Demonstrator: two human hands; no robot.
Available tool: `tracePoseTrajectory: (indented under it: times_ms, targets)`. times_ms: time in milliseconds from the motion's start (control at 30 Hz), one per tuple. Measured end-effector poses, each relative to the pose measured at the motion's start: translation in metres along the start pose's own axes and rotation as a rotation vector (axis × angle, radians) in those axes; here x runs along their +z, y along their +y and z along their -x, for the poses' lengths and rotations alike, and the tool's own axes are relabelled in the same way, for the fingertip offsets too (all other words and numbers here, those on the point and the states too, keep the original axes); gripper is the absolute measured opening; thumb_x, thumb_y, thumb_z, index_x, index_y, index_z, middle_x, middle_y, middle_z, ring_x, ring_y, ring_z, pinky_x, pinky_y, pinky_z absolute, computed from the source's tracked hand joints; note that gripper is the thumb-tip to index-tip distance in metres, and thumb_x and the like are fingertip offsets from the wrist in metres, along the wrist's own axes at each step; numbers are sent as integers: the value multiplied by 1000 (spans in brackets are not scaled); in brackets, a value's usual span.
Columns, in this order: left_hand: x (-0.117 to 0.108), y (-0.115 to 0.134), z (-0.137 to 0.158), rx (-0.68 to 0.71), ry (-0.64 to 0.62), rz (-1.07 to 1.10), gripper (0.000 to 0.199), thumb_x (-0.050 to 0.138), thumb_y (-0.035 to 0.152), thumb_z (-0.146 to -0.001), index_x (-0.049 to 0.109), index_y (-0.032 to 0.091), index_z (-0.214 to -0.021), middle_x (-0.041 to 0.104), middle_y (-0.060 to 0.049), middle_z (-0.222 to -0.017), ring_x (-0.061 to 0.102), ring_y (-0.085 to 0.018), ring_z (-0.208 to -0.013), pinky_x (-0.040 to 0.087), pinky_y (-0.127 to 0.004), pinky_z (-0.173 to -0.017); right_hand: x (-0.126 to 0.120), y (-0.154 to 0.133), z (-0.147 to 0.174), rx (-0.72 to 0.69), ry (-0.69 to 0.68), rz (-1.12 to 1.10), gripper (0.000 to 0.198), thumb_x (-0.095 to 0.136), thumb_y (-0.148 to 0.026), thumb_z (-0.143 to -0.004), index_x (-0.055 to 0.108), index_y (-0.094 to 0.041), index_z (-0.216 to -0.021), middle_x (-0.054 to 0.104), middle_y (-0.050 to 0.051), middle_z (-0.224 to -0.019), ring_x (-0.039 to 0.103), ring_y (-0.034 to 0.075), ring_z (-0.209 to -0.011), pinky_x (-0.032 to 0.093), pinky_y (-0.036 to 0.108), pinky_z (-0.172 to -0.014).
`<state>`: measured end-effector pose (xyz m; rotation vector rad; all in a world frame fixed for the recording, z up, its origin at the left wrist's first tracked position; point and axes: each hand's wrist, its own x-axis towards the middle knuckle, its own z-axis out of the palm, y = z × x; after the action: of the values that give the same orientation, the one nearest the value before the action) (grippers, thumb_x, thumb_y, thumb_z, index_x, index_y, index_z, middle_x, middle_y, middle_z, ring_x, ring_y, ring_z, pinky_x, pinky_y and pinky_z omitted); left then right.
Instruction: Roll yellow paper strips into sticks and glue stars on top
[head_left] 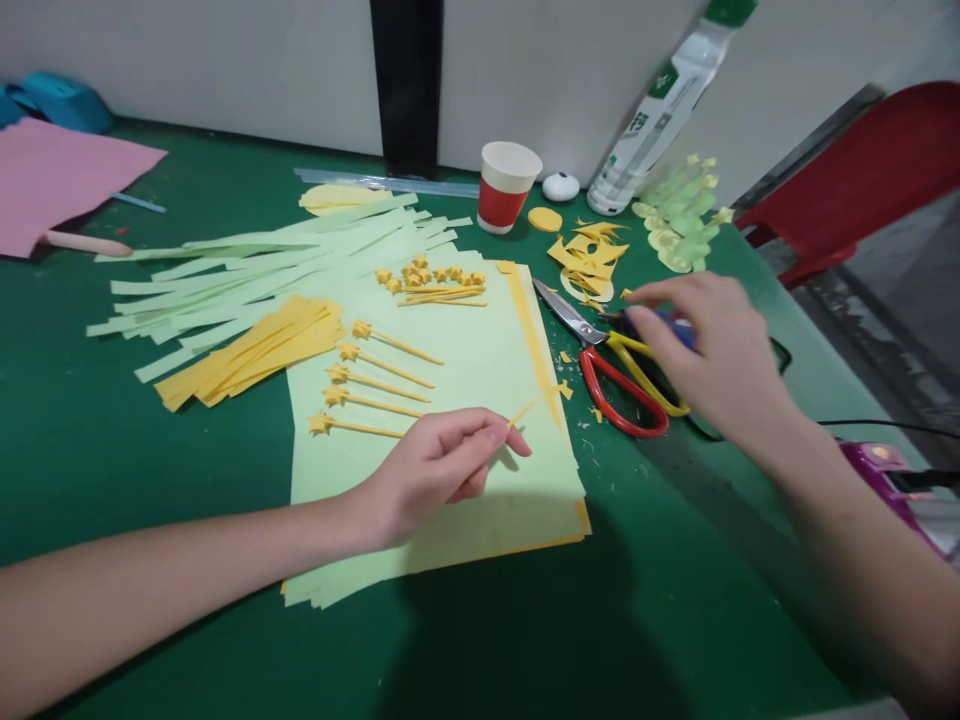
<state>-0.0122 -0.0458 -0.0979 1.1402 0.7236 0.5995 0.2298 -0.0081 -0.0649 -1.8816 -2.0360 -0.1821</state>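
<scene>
My left hand (457,460) is closed in a pinch on a thin yellow paper stick (523,412), above a stack of light green paper sheets (517,510). My right hand (720,350) curls around a blue tool with a dark tip (681,332), mostly hidden behind the thumb and fingers. Just left of that hand lie scissors (622,385) with one red and one yellow handle. Several yellow sticks topped with folded paper stars (375,384) lie in a column on the sheets. Behind them are loose yellow stars (420,272) and bare yellow sticks (442,296).
Green strips (262,265) and yellow strips (255,350) lie at left. Behind stand a red-and-white paper cup (510,185), a white case (560,186) and a leaning bottle (660,110). Yellow scraps (589,260), pale green paper pieces (682,220) and a purple device (885,480) are at right.
</scene>
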Motion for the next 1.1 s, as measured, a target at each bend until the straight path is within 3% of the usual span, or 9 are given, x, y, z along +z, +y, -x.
tracePoseTrajectory:
  times_ms: [133, 267, 367, 467, 600, 700, 800, 933, 1100]
  targets:
    - [1, -1, 2, 39, 10, -36, 27, 38, 33, -87, 55, 14, -77, 30, 11, -40, 21, -5, -36, 18, -20, -39, 23, -51, -38, -222, -115, -159, 16, 48, -25, -81, 63, -19, -82, 63, 4, -83, 53, 17, -81, 40, 31, -76]
    - [1, 0, 3, 27, 9, -58, 24, 37, 31, -87, 52, 15, -76, 31, 10, -41, 23, -5, -38, 19, -19, -40, 60, -84, -79, -320, -140, -230, 18, 47, -16, -82, 64, -17, -88, 63, 6, -92, 51, 17, -87, 38, 33, -81]
    - [0, 1, 3, 19, 6, -62, 24, 38, 30, -87, 53, 15, -76, 32, 10, -42, 24, -5, -38, 20, -19, -40, 85, -96, -102, -357, -163, -249, 18, 48, -11, -78, 64, -15, -88, 61, 9, -99, 48, 21, -93, 36, 37, -85]
    - [-1, 1, 3, 4, 6, -64, 24, 38, 30, -87, 54, 15, -76, 32, 10, -43, 24, -5, -39, 20, -19, -40, 99, -102, -114, -355, -202, -267, 12, 53, -8, -73, 63, -13, -76, 61, 11, -90, 48, 24, -93, 35, 41, -88]
    - [-1, 1, 3, -19, 6, -63, 23, 39, 29, -87, 54, 15, -75, 33, 10, -43, 24, -5, -40, 20, -17, -40, 94, -103, -115, -311, -192, -356, 9, 55, -8, -71, 60, -15, -69, 61, 9, -86, 49, 23, -93, 35, 41, -89]
    - [-1, 2, 3, -32, 3, -51, 23, 39, 28, -87, 54, 16, -75, 33, 10, -43, 24, -4, -40, 20, -17, -40, 71, -94, -97, -236, -130, -479, 9, 55, -14, -75, 61, -16, -82, 61, 7, -93, 51, 18, -89, 40, 36, -85]
    - [-1, 3, 3, -40, 0, -55, 22, 38, 27, -87, 54, 16, -75, 33, 9, -44, 25, -4, -40, 20, -17, -39, 44, -76, -59, -122, -102, -660, 16, 52, -24, -81, 60, -18, -93, 61, 4, -89, 53, 12, -75, 45, 28, -69]
    - [0, 3, 3, -32, 27, -72, 25, 38, 31, -87, 55, 16, -76, 33, 9, -43, 25, -5, -38, 19, -17, -38, 22, -55, 1, 424, -361, -1580, 22, 65, -20, -71, 65, -29, -90, 62, -3, -78, 54, 5, -69, 43, 16, -57]
    - [-1, 0, 2, 17, 18, -88, 27, 36, 31, -89, 55, 16, -76, 33, 9, -42, 24, -4, -37, 18, -17, -38, 19, -48, 43, 545, -441, -1719, 18, 65, -16, -69, 68, -31, -79, 65, -6, -85, 60, 4, -78, 47, 11, -62]
